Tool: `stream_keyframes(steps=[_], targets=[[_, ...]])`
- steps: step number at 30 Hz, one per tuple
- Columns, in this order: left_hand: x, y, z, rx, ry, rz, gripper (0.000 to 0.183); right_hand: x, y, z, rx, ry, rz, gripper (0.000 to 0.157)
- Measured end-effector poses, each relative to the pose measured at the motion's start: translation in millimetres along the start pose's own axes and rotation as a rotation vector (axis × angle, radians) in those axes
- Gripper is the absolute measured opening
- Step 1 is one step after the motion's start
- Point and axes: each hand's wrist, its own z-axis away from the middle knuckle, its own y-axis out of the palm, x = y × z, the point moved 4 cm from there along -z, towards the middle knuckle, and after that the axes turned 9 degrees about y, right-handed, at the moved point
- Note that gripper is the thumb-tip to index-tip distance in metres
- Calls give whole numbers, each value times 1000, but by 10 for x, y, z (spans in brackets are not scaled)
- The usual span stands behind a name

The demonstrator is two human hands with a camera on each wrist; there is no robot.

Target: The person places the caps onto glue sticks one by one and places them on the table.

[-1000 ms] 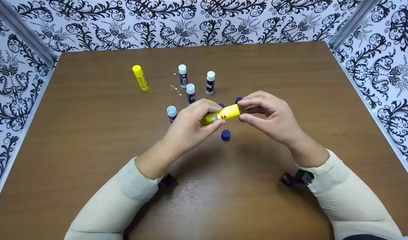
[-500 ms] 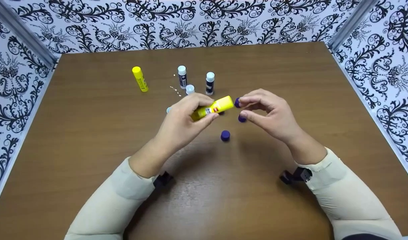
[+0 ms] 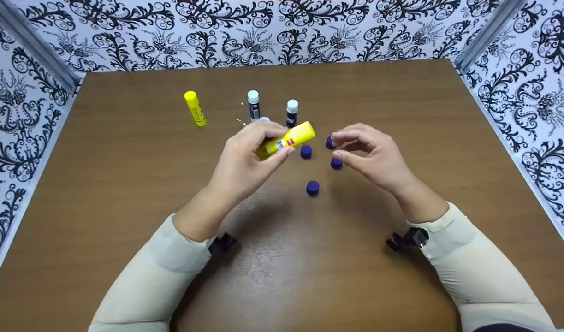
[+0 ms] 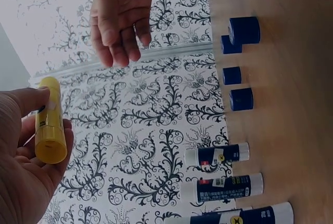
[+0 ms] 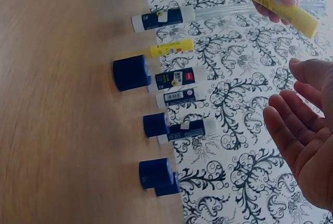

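Note:
In the head view my left hand point(image 3: 242, 159) grips a yellow glue stick point(image 3: 301, 133) above the table, its end tilted up toward the right. Thumb and fingers wrap the glue stick point(image 4: 50, 125) in the left wrist view. My right hand point(image 3: 375, 159) hovers to its right with fingers loosely bent, apart from the stick. Its palm point(image 5: 315, 174) holds nothing in the right wrist view. Several dark blue caps stand on the table below the hands, including a near cap point(image 3: 312, 188) and a cap point(image 3: 336, 163) beyond my right thumb.
Behind my left hand stand several dark blue glue sticks with white tops, such as one glue stick point(image 3: 253, 105) and another point(image 3: 292, 113); some are partly hidden. A second yellow glue stick point(image 3: 195, 109) stands farther left. Small pale crumbs lie nearby. Patterned panels point(image 3: 282, 32) border the table.
The yellow glue stick in my left hand has moved left and up, away from my right hand, which was touching its end. The right hand has stayed nearly in place.

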Motion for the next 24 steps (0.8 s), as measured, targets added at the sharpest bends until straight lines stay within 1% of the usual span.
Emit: stream_keyframes(steps=[2, 6, 9, 17, 24], targets=[[26, -19, -2, -20, 2, -1, 30, -40, 3, -13, 3, 14, 0, 30], [91, -54, -10, -82, 24, 11, 28, -137, 17, -45, 0, 37, -3, 28], [142, -79, -17, -120, 31, 31, 27, -209, 28, -65, -8, 73, 3, 28], [243, -164, -38, -177, -15, 65, 29, -378, 35, -106, 6, 200, 41, 28], [373, -214, -36, -213, -82, 40, 28, -483, -5, -134, 14, 250, 83, 29]])
